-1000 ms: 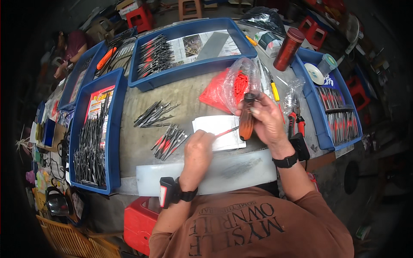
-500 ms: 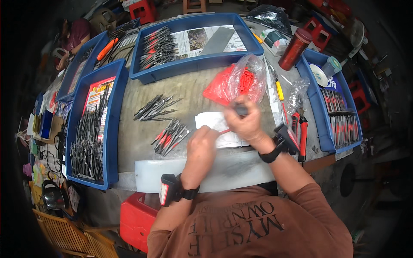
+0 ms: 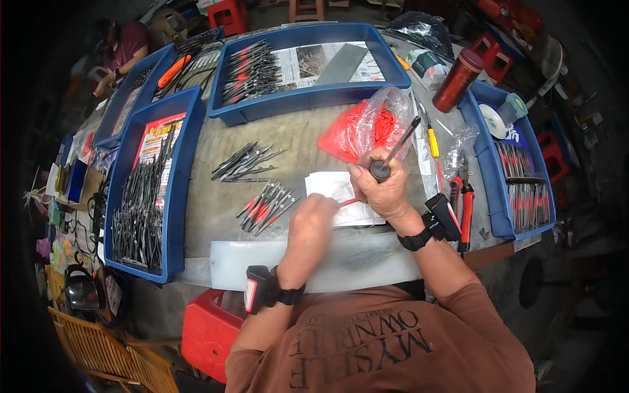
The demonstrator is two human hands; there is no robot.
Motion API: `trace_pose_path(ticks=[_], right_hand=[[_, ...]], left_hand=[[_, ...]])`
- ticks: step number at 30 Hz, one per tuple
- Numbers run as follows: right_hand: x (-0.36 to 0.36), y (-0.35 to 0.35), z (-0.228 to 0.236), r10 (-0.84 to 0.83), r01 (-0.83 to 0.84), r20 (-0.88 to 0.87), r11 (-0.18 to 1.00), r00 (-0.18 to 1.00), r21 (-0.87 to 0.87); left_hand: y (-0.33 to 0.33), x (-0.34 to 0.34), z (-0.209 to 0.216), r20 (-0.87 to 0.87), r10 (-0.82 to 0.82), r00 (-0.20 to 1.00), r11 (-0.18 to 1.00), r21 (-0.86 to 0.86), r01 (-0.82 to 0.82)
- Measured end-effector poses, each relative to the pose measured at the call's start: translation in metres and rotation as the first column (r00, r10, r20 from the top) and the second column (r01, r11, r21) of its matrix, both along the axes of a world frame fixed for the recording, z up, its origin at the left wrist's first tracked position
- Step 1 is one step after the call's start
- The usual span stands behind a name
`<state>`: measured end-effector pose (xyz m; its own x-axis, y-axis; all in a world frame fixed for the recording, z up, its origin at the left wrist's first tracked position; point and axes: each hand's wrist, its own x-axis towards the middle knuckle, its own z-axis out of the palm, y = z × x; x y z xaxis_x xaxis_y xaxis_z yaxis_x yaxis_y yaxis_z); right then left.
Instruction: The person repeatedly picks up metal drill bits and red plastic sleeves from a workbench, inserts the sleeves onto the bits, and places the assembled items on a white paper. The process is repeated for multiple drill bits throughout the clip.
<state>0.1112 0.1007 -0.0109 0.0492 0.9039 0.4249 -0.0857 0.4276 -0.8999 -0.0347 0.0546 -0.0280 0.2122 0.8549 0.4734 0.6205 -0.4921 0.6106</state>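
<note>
Head view, left hand (image 3: 310, 226) pinching red stick (image 3: 348, 202), right hand (image 3: 388, 191) clenching screwdriver (image 3: 381, 170)

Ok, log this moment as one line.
left hand: holding slim red piece over white paper | right hand: gripping screwdriver, pointing forward | nearby: red-and-black pieces left of paper

Paper (image 3: 320, 185) right of the nearer tool pile (image 3: 265, 207), plastic bag (image 3: 348, 133) behind the paper, tray (image 3: 311, 107) behind the bag
</note>
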Motion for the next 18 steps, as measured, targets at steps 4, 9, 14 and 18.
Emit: trace_pose_path(ticks=[4,9,14,18], right_hand=[[-0.002,-0.006,0.019,0.067,-0.067,0.000,0.997,0.998,0.024],[-0.004,-0.019,0.058,0.177,-0.166,-0.023,0.954,0.984,0.250],[-0.023,-0.008,0.039,0.020,-0.096,0.270,0.958,0.963,0.271],[-0.021,-0.005,0.029,0.124,-0.139,0.161,0.987,0.979,0.081]], left_hand=[[-0.001,-0.001,-0.002,0.004,0.002,1.000,1.000,-0.019,-0.002],[0.000,0.000,-0.002,0.000,0.008,1.000,0.999,-0.037,-0.008],[-0.002,0.001,0.002,0.043,0.002,0.999,0.999,-0.045,0.000],[0.000,0.000,0.001,0.024,0.021,1.000,0.999,-0.035,-0.020]])
